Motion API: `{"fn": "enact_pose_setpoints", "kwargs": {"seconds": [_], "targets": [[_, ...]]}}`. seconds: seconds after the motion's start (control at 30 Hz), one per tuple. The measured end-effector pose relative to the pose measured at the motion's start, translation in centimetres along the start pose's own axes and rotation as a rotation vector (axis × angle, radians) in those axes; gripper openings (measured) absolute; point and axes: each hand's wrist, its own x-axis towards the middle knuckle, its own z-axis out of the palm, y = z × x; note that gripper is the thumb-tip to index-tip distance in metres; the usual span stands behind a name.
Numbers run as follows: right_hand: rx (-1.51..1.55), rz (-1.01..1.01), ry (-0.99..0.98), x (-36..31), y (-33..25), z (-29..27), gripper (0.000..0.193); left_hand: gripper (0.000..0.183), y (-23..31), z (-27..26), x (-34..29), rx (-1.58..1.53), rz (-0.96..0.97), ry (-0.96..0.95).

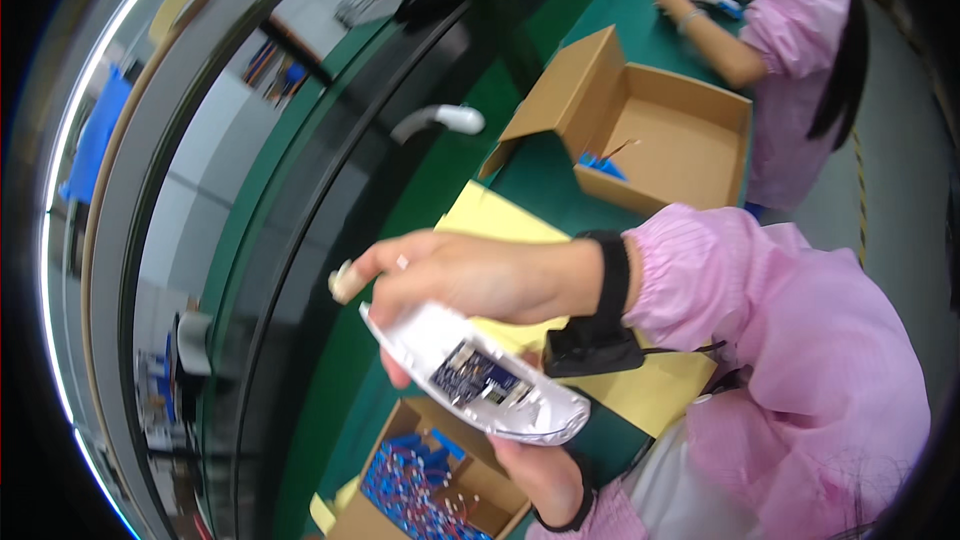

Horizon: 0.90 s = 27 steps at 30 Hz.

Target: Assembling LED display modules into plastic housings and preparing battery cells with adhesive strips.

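A white curved plastic shell (548,418) hangs tilted over the bench, its hollow side showing a dark blue circuit board (475,376). From below, my left hand (545,480) grips the shell's lower end; most of its fingers are hidden behind it. My right hand (450,272) closes over the upper end, one finger stretched out past it wearing a pale finger cot (346,283). A fingertip shows under the shell's edge; whose hand it belongs to I cannot tell. A black strap (606,285) with a black box rings my right wrist.
Yellow sheets (640,380) lie on the green bench beneath my arm. An open cardboard box (690,95) holds a blue part; a nearer box (480,505) holds several blue parts with wires. Another white piece (460,120) rests beyond the bench. A co-worker (800,50) sits at the far right.
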Motion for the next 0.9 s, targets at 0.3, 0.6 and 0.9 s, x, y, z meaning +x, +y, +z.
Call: {"fn": "enact_pose_setpoints", "kwargs": {"seconds": [0.3,0.6,0.9], "targets": [[-0.695,0.061,0.233,-1.4,0.8,-0.6,0.056,0.114,1.2,0.8,0.1,-0.06,-0.25,-0.277],[-0.84,-0.281,0.324,-7.5,1.1,1.7,0.023,0.079,0.8,0.1,0.0,-0.126,-0.123,-0.106],[-0.477,-0.144,0.349,-7.1,4.7,3.8,0.029,0.069,1.3,0.2,-0.1,-0.042,-0.067,-0.038]]}}
